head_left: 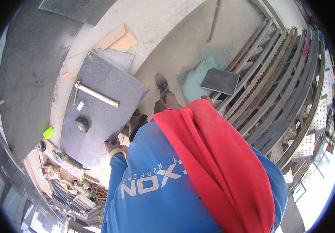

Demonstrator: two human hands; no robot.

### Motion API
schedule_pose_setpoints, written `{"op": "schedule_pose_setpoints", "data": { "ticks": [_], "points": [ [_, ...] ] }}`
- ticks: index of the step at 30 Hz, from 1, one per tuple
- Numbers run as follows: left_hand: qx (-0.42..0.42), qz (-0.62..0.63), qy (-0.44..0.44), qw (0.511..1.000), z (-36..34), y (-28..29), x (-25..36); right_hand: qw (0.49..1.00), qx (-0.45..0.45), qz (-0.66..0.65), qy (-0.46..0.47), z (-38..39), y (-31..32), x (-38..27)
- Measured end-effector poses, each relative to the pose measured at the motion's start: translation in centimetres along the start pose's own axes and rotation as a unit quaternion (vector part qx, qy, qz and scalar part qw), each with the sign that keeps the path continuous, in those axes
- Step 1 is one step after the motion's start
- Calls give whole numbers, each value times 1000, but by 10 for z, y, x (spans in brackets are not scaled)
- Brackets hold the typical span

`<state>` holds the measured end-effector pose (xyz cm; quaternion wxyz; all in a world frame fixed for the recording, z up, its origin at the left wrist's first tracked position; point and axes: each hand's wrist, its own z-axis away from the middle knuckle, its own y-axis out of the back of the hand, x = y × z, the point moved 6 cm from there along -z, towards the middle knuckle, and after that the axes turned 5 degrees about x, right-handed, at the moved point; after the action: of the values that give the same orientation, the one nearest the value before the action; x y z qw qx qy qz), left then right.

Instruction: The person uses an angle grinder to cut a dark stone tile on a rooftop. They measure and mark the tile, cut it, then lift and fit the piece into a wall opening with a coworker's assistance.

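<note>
My left hand point(112, 144), with a pale band at the wrist, is at the lower edge of a large grey slab point(105, 89); its fingers are partly hidden in a dark patch there. On the slab lie a pale tube-handled tool point(97, 94), a small white piece point(80, 105) and a dark round lump point(82, 124). My right hand point(206, 98) shows just above the red cloth point(221, 147) over my blue top, near a dark square tile point(219, 81); its fingers are mostly hidden. The tile rests on crumpled green sheeting point(193, 77) and metal rails.
A rack of long metal bars point(276, 85) fills the right side. Dark sheets point(31, 85) lie at left, with tan scraps point(119, 39) above the slab. A green scraper-like item point(48, 133) and piled materials point(70, 188) are lower left. My boot point(161, 81) is on the floor.
</note>
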<state>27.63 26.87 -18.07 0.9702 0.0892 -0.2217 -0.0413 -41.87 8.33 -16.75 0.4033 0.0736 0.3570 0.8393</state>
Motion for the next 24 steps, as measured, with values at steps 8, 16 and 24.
{"op": "schedule_pose_setpoints", "data": {
  "ticks": [8, 16, 24],
  "points": [
    [-50, -174, 2, 983, 83, 32, -14, 888, 200, -112, 399, 63, 91, -296],
    [113, -274, -520, 801, 91, 145, 223, 778, 143, 59, 608, 317, -116, -514],
    [249, -490, -461, 696, -24, 142, 432, 867, 204, 206, 406, 246, -152, -472]
  ]
}}
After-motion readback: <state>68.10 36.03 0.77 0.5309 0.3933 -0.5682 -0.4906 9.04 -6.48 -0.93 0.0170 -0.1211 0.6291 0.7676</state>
